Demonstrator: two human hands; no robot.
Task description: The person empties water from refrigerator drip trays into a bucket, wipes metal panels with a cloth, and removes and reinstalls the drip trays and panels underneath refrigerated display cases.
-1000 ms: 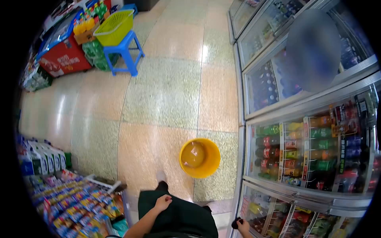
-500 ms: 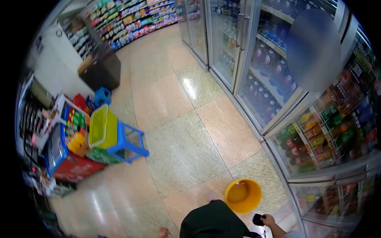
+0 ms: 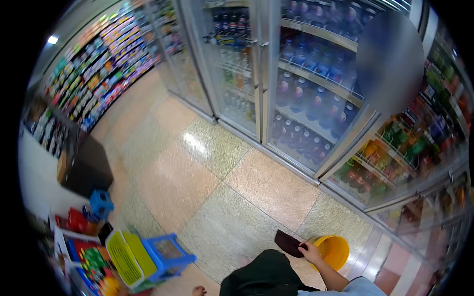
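Note:
Between the fingers of my right hand (image 3: 310, 251) is a dark maroon cloth (image 3: 289, 243), hanging out flat to the left. Just behind that hand, a yellow bucket (image 3: 335, 250) stands on the tiled floor, partly covered by my hand and forearm. My left hand (image 3: 199, 291) shows only at the bottom edge, its fingers curled; whether it holds anything is hidden. Dark green clothing (image 3: 261, 274) covers my front between the two hands.
Glass-door fridges (image 3: 316, 93) with bottles line the right side. A blue stool (image 3: 170, 256) and a yellow-green basket (image 3: 129, 259) stand at lower left, near a dark cabinet (image 3: 88, 165). Stocked shelves (image 3: 106, 59) rise at the far left.
The view has swung up and toward the fridges. My right hand has moved from beside the bucket to in front of it, and the dark cloth now hangs more spread out.

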